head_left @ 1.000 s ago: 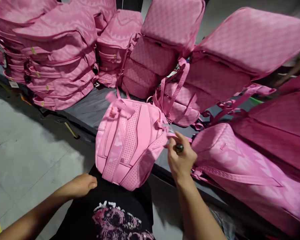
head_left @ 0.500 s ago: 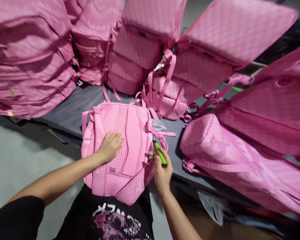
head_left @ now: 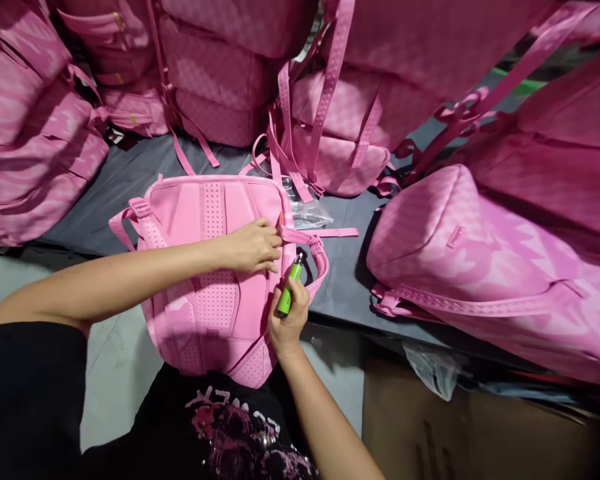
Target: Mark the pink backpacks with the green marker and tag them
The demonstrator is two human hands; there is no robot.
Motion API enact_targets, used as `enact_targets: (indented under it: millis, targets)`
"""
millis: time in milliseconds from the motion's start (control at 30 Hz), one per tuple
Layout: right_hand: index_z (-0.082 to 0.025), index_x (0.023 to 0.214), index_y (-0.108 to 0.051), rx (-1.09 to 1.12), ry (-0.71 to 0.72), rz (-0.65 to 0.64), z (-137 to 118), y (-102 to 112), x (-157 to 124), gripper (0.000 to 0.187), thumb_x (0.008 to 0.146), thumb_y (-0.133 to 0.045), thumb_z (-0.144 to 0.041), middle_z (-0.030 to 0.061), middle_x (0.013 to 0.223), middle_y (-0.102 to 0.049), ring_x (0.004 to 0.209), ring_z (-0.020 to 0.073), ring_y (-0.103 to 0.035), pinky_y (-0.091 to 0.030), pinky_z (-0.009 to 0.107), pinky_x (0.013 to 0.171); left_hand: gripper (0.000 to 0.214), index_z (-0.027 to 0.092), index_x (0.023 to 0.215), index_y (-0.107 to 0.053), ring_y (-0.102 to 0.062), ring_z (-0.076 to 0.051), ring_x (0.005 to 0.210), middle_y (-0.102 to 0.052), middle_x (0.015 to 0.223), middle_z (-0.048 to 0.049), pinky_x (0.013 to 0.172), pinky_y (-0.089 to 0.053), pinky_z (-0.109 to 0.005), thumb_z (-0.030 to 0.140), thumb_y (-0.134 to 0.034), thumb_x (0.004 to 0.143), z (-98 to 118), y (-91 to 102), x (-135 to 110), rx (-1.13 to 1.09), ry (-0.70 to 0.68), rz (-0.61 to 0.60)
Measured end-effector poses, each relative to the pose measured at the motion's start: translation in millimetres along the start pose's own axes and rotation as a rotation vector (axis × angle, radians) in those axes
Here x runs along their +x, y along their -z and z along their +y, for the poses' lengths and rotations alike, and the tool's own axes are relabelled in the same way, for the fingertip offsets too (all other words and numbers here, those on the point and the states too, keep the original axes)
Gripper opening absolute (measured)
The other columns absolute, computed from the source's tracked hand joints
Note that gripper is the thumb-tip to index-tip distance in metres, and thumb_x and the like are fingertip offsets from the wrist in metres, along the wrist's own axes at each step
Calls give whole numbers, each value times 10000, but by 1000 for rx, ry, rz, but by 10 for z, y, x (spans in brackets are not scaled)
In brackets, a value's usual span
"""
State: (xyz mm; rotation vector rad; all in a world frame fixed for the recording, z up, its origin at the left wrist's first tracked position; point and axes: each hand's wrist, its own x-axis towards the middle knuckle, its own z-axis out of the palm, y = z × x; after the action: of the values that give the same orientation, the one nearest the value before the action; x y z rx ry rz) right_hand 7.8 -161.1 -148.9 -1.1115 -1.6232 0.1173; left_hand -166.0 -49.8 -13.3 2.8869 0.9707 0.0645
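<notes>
A pink backpack [head_left: 253,300] lies with its back panel and shoulder straps facing up, its lower end against my body. My left hand [head_left: 255,247] reaches across the panel, its fingers bent on the fabric by the right side edge. My right hand [head_left: 290,320], just below, is closed round a bright green pen-shaped tool [head_left: 291,288] with a metal tip and a black end. That tip points up beside the bag's right edge, near a looped side strap [head_left: 320,257]. Whether it touches the bag, I cannot tell.
Stacked pink bags [head_left: 225,80] line the back of the grey-covered table [head_left: 125,180]. A pink patterned bag [head_left: 485,267] lies at the right. Clear plastic [head_left: 307,212] sits behind the backpack, and a plastic bag [head_left: 435,367] hangs below the table edge.
My left hand has gone from lying flat mid-panel to the backpack's right edge, fingers now bent. The right hand has turned the green tool, so its tip points up and slightly right. The view has shifted.
</notes>
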Motion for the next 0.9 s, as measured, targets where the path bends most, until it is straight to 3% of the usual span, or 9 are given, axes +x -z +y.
enact_targets:
  millis: [100,167,267,333,433,500,600,733,900]
  targets:
    - [-298,1411,-416,-44,67,-55,29,-15,6,531,918,-511,-126,109,1173,-602,1120,260,-598,-509,520,965,401,157,824,-694,-530,-214,1192,-681,1021,-16,1112,-296,-440,520,-540,896,-361,261,-93,82,190,-38]
    - [-299,1404,-423,-59,62,-70,42,-22,15,523,919,-508,-123,113,1176,-593,1097,260,-595,-513,503,934,556,26,907,-654,-382,-272,1377,-623,1150,-35,1127,-204,-569,524,-409,938,-575,458,-194,146,292,4]
    - [-284,1373,-450,-36,18,-86,49,-12,37,480,921,-547,-154,104,1139,-608,1062,257,-600,-516,474,906,670,-32,969,-598,-249,-286,1438,-526,1332,-52,1125,-76,-644,565,-293,947,-591,555,-362,234,328,51]
    - [-272,1345,-469,18,-16,-75,30,14,51,452,918,-572,-169,84,1093,-626,1025,243,-618,-522,455,905,665,39,959,-626,-321,-250,1380,-530,1344,-44,1157,-102,-612,632,-326,926,-425,441,-443,265,279,59]
    - [-252,1273,-517,118,-81,4,-57,84,72,408,888,-635,-187,58,1052,-635,963,218,-653,-547,404,862,626,120,904,-673,-518,-237,1122,-642,1076,-61,1108,-300,-545,705,-452,877,-162,168,-482,250,129,13]
    - [-232,1186,-558,202,-192,55,-149,132,107,356,856,-691,-217,50,1024,-630,877,198,-671,-561,351,762,561,153,884,-681,-553,-239,957,-658,924,-72,1045,-371,-523,700,-571,825,-75,32,-476,246,62,14]
    - [-212,1069,-582,376,-404,53,-296,160,229,232,876,-678,-298,22,916,-630,675,146,-654,-540,293,605,446,164,888,-674,-548,-241,900,-661,903,-80,1048,-361,-541,599,-694,789,-46,-64,-487,276,34,101]
    - [-202,1100,-580,598,-574,-17,-428,125,462,247,928,-612,-375,15,828,-686,555,125,-649,-537,271,532,210,199,859,-654,-536,-195,890,-651,867,-26,1103,-327,-518,394,-599,914,33,-162,-618,333,7,251]
    - [-191,948,-587,636,-678,-27,-450,120,608,239,880,-687,-397,-6,704,-687,505,131,-637,-508,233,443,245,229,829,-625,-532,-149,940,-635,852,32,1172,-290,-442,194,-439,986,172,-297,-790,432,22,410]
